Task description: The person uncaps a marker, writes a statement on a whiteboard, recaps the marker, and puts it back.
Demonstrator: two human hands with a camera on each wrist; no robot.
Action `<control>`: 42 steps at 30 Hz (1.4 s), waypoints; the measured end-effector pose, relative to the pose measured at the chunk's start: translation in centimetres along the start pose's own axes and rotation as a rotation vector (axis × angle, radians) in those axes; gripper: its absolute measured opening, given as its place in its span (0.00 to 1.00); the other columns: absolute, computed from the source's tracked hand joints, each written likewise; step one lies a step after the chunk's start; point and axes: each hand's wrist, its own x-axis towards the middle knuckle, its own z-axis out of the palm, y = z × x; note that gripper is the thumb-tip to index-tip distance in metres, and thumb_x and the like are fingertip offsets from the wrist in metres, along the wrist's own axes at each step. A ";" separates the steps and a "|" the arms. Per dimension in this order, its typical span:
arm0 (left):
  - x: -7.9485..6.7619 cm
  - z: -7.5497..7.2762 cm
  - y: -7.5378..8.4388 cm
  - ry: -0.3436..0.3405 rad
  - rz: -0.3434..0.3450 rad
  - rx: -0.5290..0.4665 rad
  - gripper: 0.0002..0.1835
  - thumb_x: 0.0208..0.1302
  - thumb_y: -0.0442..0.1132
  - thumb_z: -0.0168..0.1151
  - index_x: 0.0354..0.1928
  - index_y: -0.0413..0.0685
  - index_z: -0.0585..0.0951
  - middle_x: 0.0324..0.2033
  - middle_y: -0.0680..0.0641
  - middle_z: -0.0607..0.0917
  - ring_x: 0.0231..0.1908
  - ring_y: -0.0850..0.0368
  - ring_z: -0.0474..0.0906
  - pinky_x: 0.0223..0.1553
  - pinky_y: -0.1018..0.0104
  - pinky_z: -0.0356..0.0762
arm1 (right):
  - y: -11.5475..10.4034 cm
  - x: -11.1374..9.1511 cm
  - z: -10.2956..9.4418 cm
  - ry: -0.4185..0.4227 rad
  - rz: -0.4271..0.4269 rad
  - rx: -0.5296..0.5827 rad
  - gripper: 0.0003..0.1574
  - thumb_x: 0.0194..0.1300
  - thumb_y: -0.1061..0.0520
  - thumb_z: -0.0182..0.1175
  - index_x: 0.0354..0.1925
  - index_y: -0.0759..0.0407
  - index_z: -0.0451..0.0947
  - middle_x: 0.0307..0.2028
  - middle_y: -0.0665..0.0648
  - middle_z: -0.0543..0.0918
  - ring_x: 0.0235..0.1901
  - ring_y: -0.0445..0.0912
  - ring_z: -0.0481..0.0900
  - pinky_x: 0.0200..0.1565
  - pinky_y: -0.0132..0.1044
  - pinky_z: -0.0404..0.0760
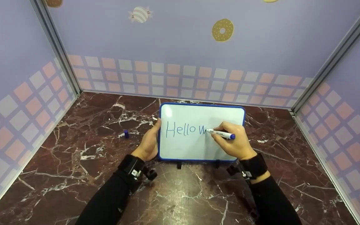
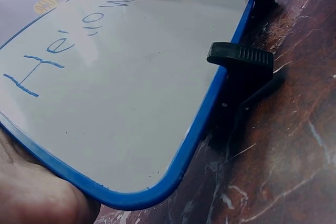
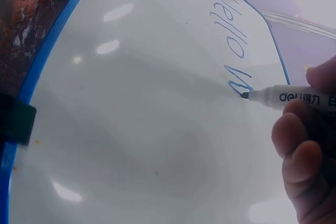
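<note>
Far left, a blue cap [image 1: 126,134] was seen on the marbled table [image 1: 58,193], well apart from everything else. Next along, the left hand [image 1: 150,140], and it was set right against the left edge of the whiteboard [image 1: 186,150]; the thumb was laid along that side, the other fingers were hidden, and how tightly the board was gripped, if at all, could not be told.

On to the board itself! It was framed by a blue rim [image 2: 207,114], with dark feet [image 2: 244,59] fitted at its lower edge. And on the white face, from the left: "Hello" [image 1: 180,129], all five letters down in blue and easily read. A gap, and then a second word had been begun, with a single letter like a "W" [image 1: 202,129] to be made out. No mark was seen past it, so by the look of things the first word was done and most of the second was left.

Right at that letter's end, the nib [image 3: 245,95] of the pen [image 1: 219,133] was placed. The pen was pinched in the fingers of the right hand [image 1: 234,140], its nib pointed leftward out of the grip and its blue tail turned right. Behind it, the right part of the board was covered by that hand, while the left hand was kept wholly off the writing.
</note>
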 end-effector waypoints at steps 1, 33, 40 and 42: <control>0.0 0.0 0.0 0.000 -0.001 0.000 0.39 0.85 0.70 0.48 0.84 0.55 0.70 0.65 0.44 0.85 0.61 0.44 0.83 0.63 0.46 0.80 | 0.0 0.0 0.0 0.008 -0.005 -0.003 0.09 0.61 0.70 0.77 0.35 0.60 0.88 0.33 0.54 0.93 0.22 0.41 0.79 0.26 0.30 0.75; 0.0 -0.1 0.0 -0.002 0.001 0.008 0.40 0.84 0.71 0.48 0.85 0.57 0.69 0.67 0.42 0.84 0.62 0.42 0.83 0.62 0.44 0.81 | 0.0 0.0 -0.2 0.052 -0.011 -0.033 0.10 0.60 0.70 0.77 0.36 0.60 0.87 0.35 0.55 0.93 0.23 0.41 0.80 0.27 0.30 0.76; -0.2 -0.1 0.0 -0.014 -0.002 0.022 0.41 0.84 0.72 0.48 0.87 0.58 0.66 0.67 0.42 0.83 0.62 0.43 0.82 0.62 0.44 0.80 | 0.0 -0.2 -0.1 0.052 -0.022 -0.003 0.11 0.60 0.71 0.77 0.36 0.61 0.87 0.34 0.56 0.93 0.22 0.41 0.78 0.26 0.30 0.75; -0.3 -0.1 0.1 -0.018 -0.002 0.024 0.41 0.84 0.72 0.48 0.87 0.58 0.65 0.68 0.42 0.82 0.62 0.43 0.81 0.62 0.44 0.80 | 0.0 -0.2 -0.2 0.050 -0.024 0.012 0.10 0.61 0.71 0.77 0.36 0.61 0.87 0.34 0.56 0.93 0.22 0.41 0.78 0.26 0.30 0.75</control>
